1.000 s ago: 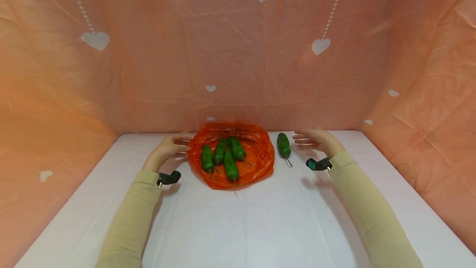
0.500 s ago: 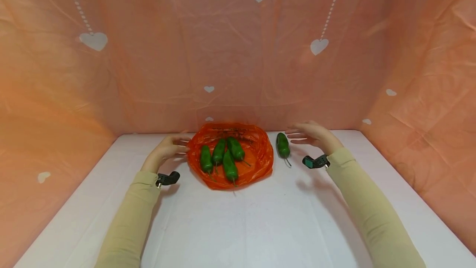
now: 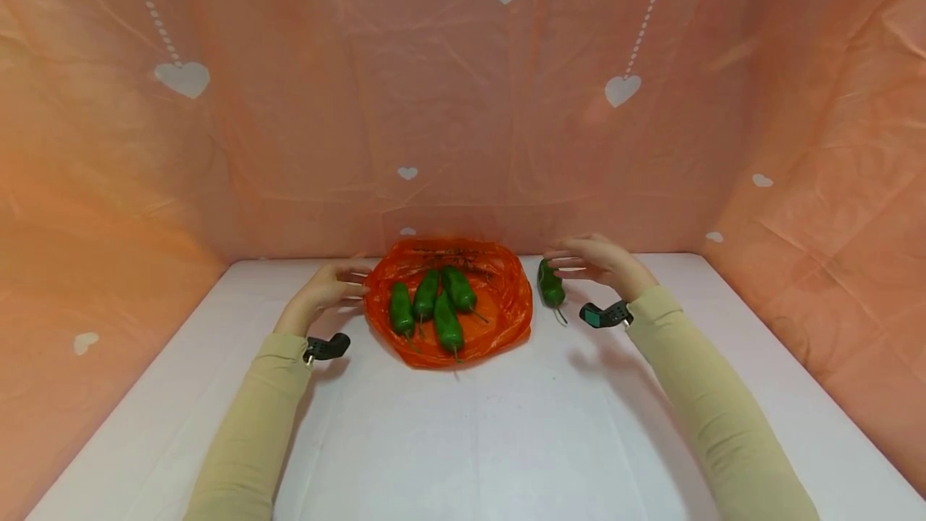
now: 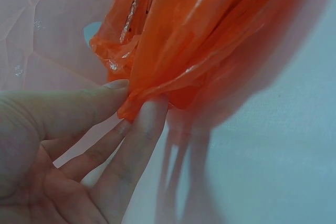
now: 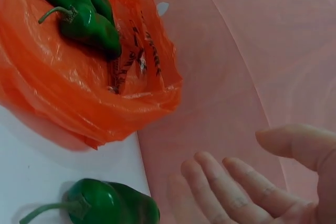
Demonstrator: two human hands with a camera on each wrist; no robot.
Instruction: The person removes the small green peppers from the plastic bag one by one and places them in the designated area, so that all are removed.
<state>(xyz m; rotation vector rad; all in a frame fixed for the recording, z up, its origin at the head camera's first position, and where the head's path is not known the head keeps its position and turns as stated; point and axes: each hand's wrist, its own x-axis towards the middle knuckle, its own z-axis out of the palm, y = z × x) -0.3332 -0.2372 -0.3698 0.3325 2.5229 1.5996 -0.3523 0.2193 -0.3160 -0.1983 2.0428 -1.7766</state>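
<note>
An orange plastic bag lies spread open on the table, with several green peppers inside. At its left edge my left hand pinches the rim between thumb and finger, as the left wrist view shows on the bag. A single green pepper lies on the table to the right of the bag, its stem toward me. Over its far end hovers my right hand, fingers stretched and holding nothing. In the right wrist view this pepper sits apart from the fingers.
A white table runs up to an orange cloth backdrop with white hearts, which also closes off both sides. A dark wrist camera sits on the left wrist and another camera on the right.
My right hand has moved left, from beside the lone pepper to over its far end. The left hand stays at the bag's rim, and the peppers have not moved.
</note>
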